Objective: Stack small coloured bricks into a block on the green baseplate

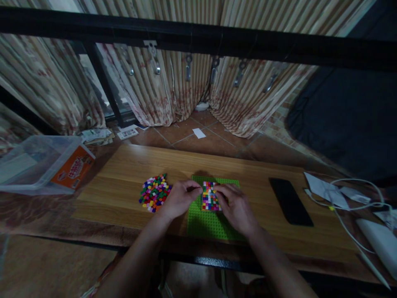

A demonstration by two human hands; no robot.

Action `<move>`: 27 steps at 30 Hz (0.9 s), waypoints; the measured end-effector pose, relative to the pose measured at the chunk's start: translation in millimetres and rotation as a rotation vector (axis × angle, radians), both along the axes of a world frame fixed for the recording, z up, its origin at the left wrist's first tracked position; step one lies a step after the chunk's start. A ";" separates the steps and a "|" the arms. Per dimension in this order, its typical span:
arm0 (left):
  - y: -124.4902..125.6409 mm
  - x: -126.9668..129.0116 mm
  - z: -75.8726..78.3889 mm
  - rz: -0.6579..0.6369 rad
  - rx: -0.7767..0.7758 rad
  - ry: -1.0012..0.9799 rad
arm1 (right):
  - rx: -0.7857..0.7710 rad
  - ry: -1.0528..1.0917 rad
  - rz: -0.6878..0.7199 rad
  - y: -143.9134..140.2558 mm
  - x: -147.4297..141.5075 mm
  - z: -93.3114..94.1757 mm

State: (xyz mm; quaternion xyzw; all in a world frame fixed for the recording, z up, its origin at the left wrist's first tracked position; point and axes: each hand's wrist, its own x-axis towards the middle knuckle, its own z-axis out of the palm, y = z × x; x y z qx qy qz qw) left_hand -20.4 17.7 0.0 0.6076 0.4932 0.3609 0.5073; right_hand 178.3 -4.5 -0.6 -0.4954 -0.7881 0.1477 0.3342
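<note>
A green studded baseplate (203, 225) lies on the wooden board, with a block of small multicoloured bricks (209, 200) set in rows on its upper middle. At the block's left edge is my left hand (180, 198), thumb and forefinger pinched together; whatever they hold is too small to make out. My right hand (238, 207) reaches over the block from the right, its fingers curled and closed at the upper right bricks. Those fingertips partly cover the bricks, so their contents are hidden. Left of my left hand, a loose pile of coloured bricks (154, 192) rests on the wood.
A black phone (290, 201) lies on the wooden board (118, 186) at right. Beyond it are white cables (369, 181), papers (325, 190) and a white device (378, 240). A clear plastic bin (40, 182) stands at left. A dark metal bar (198, 37) crosses above, before curtains.
</note>
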 end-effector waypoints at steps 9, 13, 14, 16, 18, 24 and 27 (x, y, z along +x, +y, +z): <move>-1.8 -0.2 -0.9 -0.014 0.024 0.047 | 0.051 -0.090 -0.068 -1.8 -9.7 -4.4; -2.1 -0.4 -3.5 -0.006 0.014 0.060 | 0.059 -0.105 -0.093 -0.9 -10.7 -5.4; -2.1 -0.7 -3.6 -0.006 0.015 0.064 | 0.061 -0.113 -0.096 -0.9 -10.5 -5.5; -1.9 -1.4 -3.6 -0.005 0.031 0.070 | 0.069 -0.136 -0.098 -1.1 -10.2 -5.8; -1.6 -2.0 -3.8 -0.004 0.054 0.083 | 0.081 -0.168 -0.102 -1.7 -10.2 -6.1; -2.3 -0.1 -2.5 0.003 0.065 0.122 | 0.084 -0.200 -0.097 -1.6 -12.6 -4.6; -4.1 1.7 1.8 0.009 0.035 0.124 | 0.067 -0.177 -0.091 0.6 -14.2 -5.1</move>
